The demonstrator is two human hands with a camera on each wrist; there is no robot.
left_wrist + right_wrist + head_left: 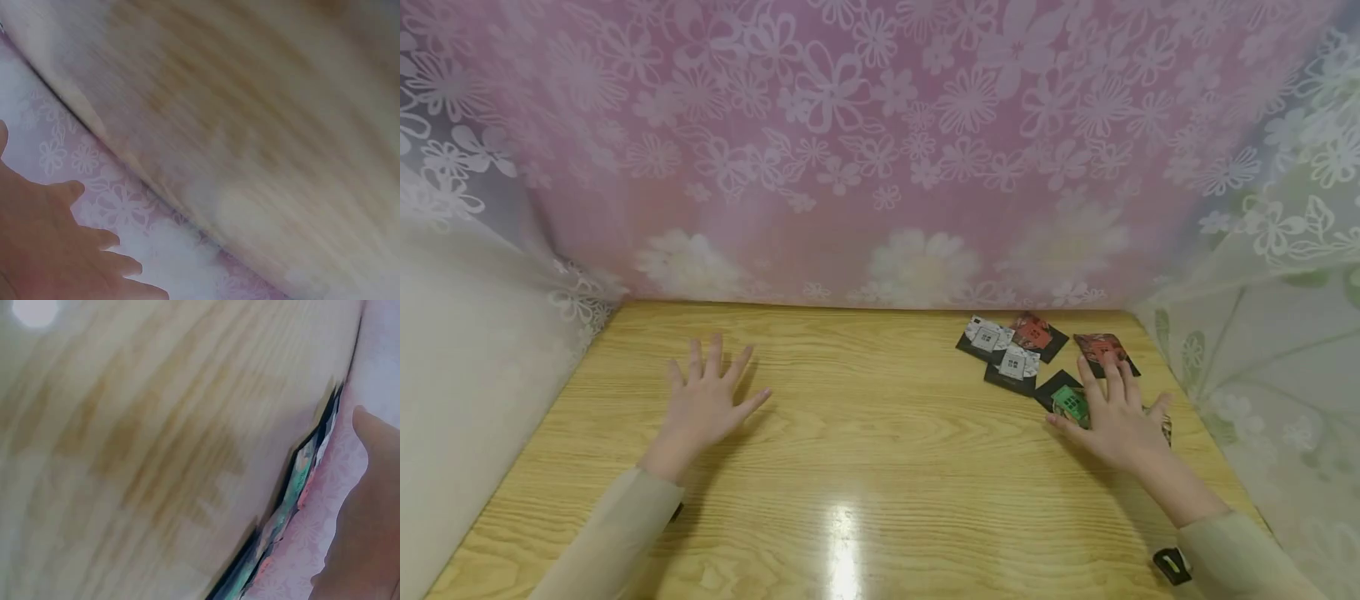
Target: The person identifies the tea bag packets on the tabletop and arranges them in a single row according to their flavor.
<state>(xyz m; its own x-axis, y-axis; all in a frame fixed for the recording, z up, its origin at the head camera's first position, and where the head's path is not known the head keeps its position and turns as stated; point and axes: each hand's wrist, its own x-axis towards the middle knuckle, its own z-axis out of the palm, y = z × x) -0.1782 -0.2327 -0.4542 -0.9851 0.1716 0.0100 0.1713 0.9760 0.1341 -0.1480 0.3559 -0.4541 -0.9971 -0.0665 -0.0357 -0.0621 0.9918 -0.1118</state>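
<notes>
Several small dark square packets lie at the right of a wooden table (880,450): two silver ones (987,337) (1015,365), two red ones (1034,333) (1101,348) and a green one (1067,402). My right hand (1112,417) lies flat with straight fingers over the green packet and reaches toward the near red one. My left hand (706,400) rests flat on the bare wood at the left, fingers spread, holding nothing. In the right wrist view the packets (294,494) show edge-on beside my right hand (365,512). The left wrist view shows my left hand (56,250) over blurred wood.
A pink floral curtain (880,150) hangs behind the table, and white lace cloth (1270,275) closes the right side. A pale draped surface (467,350) borders the left. A light glare (844,542) shines on the near wood.
</notes>
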